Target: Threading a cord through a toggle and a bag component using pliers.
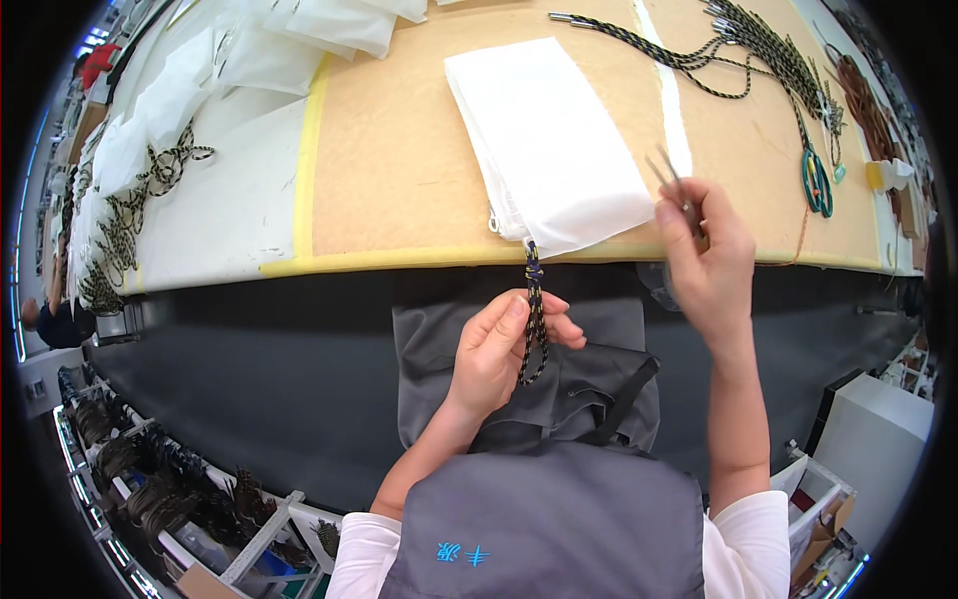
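A pair of small metal thread snips [685, 196] is in my right hand [711, 250], with its two pointed tips apart and directed up toward the table. My left hand [494, 349] pinches a doubled black-and-yellow cord [535, 309], knotted near its top and hanging in a loop below the table's front edge. The cord's upper end meets the corner of a white flat bag or folded white cloth [549, 140] lying on the tan table top [389, 150]. Whether that white piece is one layer or several stacked, I cannot tell exactly; its left side shows layered edges.
More white bags [299, 50] lie at the back left, some with cords [170, 165] trailing over the left edge. At the far right are a bundle of similar cords [768, 45] and green-handled scissors [816, 185]. A shelf rack [249, 559] stands lower left.
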A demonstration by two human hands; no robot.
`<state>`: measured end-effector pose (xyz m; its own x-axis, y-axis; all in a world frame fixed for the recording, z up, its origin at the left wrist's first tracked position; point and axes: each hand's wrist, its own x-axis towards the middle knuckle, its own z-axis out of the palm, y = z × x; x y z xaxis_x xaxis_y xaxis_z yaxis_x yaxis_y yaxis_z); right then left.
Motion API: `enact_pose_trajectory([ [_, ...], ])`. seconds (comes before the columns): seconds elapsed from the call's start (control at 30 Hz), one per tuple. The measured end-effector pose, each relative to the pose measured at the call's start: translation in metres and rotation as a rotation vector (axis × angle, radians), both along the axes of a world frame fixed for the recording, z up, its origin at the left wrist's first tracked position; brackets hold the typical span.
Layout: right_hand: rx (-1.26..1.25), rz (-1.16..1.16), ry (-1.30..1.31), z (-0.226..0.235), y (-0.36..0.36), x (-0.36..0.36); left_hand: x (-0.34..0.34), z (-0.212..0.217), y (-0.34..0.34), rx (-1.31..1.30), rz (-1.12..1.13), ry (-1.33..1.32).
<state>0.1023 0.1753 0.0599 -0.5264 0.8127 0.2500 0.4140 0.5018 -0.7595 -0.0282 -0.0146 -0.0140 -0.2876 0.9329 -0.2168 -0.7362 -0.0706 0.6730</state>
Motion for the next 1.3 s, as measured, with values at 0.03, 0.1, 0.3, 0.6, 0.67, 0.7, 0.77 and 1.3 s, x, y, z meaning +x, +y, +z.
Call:
enact_pose_trajectory([
  [0.03,0.041,-0.035,-0.043,0.004,0.010,0.002,0.000,0.000,-0.001,0.034,-0.034,-0.047],
  [0.1,0.042,-0.064,-0.066,0.003,0.024,0.008,0.002,0.001,0.000,0.029,-0.032,-0.080],
  [0.3,-0.544,0.138,0.126,0.017,0.002,0.010,0.001,0.009,0.011,0.051,0.042,-0.254],
  [0.6,-1.265,0.333,0.055,0.012,-0.067,0.012,-0.006,0.016,0.024,-0.021,0.071,-0.237],
  [0.67,-1.336,0.332,0.074,0.011,-0.069,0.010,-0.007,0.014,0.025,-0.023,0.081,-0.208],
  [0.7,-1.404,0.330,0.096,0.010,-0.070,0.010,-0.007,0.015,0.025,-0.028,0.083,-0.228],
  [0.77,-1.437,0.296,0.133,0.008,-0.073,0.009,-0.006,0.014,0.025,-0.033,0.087,-0.248],
  [1.3,-1.577,0.248,0.211,0.001,-0.072,0.005,-0.002,0.015,0.027,-0.031,0.120,-0.280],
])
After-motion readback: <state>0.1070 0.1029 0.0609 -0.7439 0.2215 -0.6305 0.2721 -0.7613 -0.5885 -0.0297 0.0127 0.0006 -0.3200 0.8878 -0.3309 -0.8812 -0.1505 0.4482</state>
